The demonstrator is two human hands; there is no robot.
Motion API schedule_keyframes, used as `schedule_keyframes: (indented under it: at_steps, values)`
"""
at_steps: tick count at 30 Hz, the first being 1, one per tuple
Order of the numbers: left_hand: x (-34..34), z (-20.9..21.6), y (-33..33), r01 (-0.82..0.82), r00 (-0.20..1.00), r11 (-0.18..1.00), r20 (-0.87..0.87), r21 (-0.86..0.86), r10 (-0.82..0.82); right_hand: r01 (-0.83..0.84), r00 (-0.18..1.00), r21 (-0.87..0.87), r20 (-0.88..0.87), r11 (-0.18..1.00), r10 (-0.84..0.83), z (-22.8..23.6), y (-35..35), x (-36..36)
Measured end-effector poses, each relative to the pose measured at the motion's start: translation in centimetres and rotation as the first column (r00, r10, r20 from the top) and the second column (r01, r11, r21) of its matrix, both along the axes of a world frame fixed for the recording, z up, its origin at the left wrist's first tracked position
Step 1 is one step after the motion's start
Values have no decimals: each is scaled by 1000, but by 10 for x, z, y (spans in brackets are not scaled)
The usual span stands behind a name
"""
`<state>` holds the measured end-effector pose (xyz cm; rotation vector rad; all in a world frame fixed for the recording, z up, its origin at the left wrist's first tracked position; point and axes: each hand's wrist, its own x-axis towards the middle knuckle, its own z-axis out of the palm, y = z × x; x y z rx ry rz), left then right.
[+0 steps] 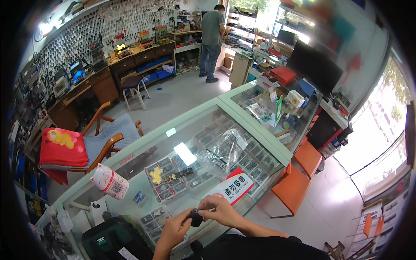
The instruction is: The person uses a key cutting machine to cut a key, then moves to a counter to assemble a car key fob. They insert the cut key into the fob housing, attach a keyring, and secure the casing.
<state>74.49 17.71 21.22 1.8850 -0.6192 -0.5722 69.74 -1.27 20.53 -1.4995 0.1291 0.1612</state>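
Note:
Between my two hands, above the near edge of the glass counter (173, 130), is a small black object (196, 218) that looks like a car key fob. My left hand (175, 228) pinches it from the left with thumb and fingers. From the other side my right hand (220, 212) closes on it, thumb and fingertips bent over its top. Its buttons and any seam are too small to tell. Beyond my hands a keychain with a yellow figure (156, 175) and a brown patterned strap (179, 174) lies on the glass.
A clear plastic bag (224, 151) and a red-and-white sign (234, 186) lie ahead. Left stand a pink-white cat-shaped canister (111, 182) and a dark bag (112, 238). Orange chairs (290, 193) flank the counter's right. A person (212, 41) stands at the far shelves.

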Motion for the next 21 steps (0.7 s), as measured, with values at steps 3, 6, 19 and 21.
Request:
schedule_keyframes:
  at_steps: [3, 6, 19, 21]
  values:
    - [-2, 5, -3, 6, 999, 998, -33, -63, -8, -31, 999, -46, 35, 998, 33, 3, -4, 0]
    - [-2, 4, -4, -9, 996, 999, -84, -45, 5, -51, 997, -54, 58, 997, 54, 6, -6, 0]
    - [-4, -25, -3, -215, 888, 910, -459, -355, 31, -11, 1000, 242, 19, 970, 7, -5, -3, 3]
    - [-5, -23, -4, -239, 879, 906, -473, -349, 50, -3, 999, 251, 43, 968, -8, -6, 0, 2]
